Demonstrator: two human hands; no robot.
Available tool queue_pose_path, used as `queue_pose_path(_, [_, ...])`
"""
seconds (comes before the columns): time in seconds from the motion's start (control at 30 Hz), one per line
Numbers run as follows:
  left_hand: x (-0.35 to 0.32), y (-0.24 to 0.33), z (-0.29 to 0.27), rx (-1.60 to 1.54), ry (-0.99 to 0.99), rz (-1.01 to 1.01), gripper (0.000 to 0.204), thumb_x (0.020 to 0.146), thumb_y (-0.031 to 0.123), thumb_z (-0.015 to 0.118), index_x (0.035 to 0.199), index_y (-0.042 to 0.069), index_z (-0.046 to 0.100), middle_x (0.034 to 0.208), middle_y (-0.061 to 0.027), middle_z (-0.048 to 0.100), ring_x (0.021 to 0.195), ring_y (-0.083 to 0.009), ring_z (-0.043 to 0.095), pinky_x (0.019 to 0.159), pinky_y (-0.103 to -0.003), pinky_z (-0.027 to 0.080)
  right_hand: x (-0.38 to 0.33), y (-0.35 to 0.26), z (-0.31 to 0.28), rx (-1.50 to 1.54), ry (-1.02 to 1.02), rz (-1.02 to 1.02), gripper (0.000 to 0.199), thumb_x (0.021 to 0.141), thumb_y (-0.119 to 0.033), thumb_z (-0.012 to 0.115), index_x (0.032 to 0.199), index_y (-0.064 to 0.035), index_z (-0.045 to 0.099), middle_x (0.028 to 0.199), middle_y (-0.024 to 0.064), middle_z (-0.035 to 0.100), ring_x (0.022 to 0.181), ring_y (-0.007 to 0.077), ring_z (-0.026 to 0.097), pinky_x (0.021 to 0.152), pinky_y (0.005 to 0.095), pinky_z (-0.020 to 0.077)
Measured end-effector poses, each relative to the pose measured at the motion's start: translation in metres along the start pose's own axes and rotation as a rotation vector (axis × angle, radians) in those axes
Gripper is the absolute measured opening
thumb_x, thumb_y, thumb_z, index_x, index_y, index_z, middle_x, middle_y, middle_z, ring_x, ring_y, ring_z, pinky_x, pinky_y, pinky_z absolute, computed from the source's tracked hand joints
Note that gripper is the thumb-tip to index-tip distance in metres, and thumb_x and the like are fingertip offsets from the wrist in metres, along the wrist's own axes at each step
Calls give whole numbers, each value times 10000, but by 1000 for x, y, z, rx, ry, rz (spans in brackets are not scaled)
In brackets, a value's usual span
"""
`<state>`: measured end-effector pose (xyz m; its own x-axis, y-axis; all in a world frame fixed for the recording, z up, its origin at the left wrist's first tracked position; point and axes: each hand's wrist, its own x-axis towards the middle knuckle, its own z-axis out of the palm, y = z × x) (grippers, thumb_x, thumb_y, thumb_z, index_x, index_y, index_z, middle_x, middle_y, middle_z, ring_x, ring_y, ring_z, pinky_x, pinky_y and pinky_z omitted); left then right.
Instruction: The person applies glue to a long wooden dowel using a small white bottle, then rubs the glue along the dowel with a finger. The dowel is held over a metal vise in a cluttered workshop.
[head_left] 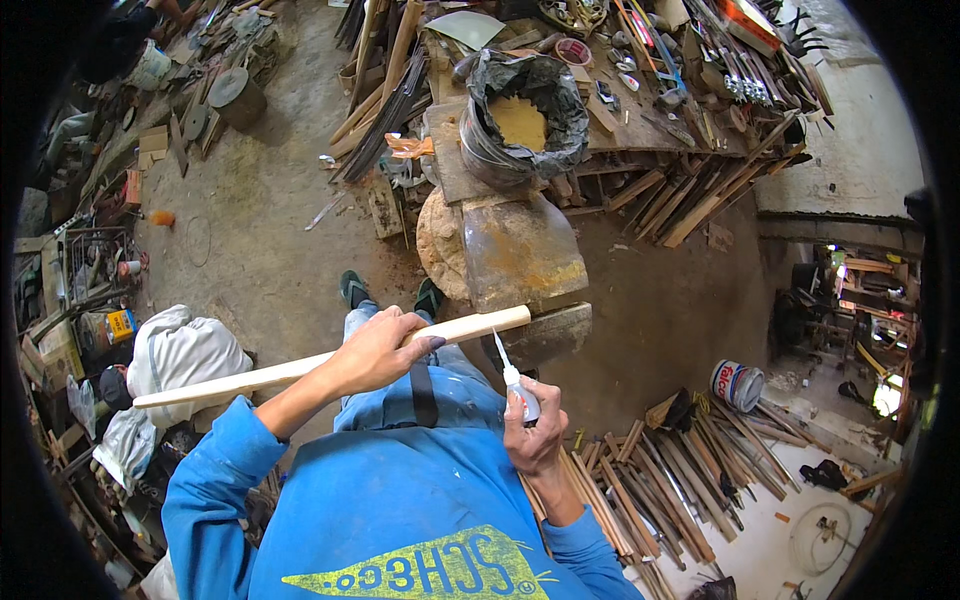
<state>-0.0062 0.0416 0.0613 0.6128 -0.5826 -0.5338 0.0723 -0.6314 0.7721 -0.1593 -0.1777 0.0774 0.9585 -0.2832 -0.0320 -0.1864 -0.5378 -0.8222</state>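
My left hand is closed around a long pale wooden handle, which slants from the lower left up to the right in front of my waist. The handle's thicker end lies near the front edge of a rusty metal block. In my right hand is a small white glue bottle with a thin pointed nozzle, gripped by the fingers. The nozzle tip points up at the underside of the handle, close to its right end. Whether the tip touches the wood I cannot tell.
Beyond the block stands a bucket lined with black plastic, holding yellowish liquid. A cluttered workbench fills the far right. Wooden sticks lie at the lower right beside a paint can. A white sack rests at left.
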Motion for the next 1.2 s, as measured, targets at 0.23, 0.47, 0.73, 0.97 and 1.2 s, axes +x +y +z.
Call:
queue_pose_path(0.23, [1,-2,1,15,4,14,471,1007,421,555,1144,-11,683,974,-226,621,1005,-373,577,896,-464,444,6,-6,-3,-10,13,-52,238,904,-75,661,1113,9,584,903,207,712,716,323,726,622,380,576])
queue_pose_path(0.47, [2,-3,0,1,0,8,472,1001,419,563,1160,-11,675,984,-221,617,1005,-370,571,900,-461,443,3,-5,-6,-16,-2,-42,227,907,-87,658,1098,15,592,902,205,711,715,305,727,618,381,576])
queue_pose_path(0.73, [-44,51,34,-94,258,248,429,910,190,694,1262,-17,567,1196,-194,570,1145,-327,534,1012,-406,433,7,-16,19,1240,-98,451,359,1003,-208,541,1253,-48,340,949,78,572,830,152,564,786,266,478])
queue_pose_path(0.97, [-27,63,33,-978,347,16,460,1086,348,482,1394,7,505,1253,-59,613,1126,-121,565,971,-296,476,86,-70,32,396,-283,-134,245,971,-84,520,1196,7,487,1055,240,616,1015,383,627,896,428,502])
queue_pose_path(1.2, [-22,22,-18,-986,668,196,203,1055,251,558,1181,92,551,998,-27,629,819,-92,617,741,-265,530,329,-72,8,-570,-239,-375,183,817,-63,666,978,20,688,980,249,692,921,421,684,804,492,558])
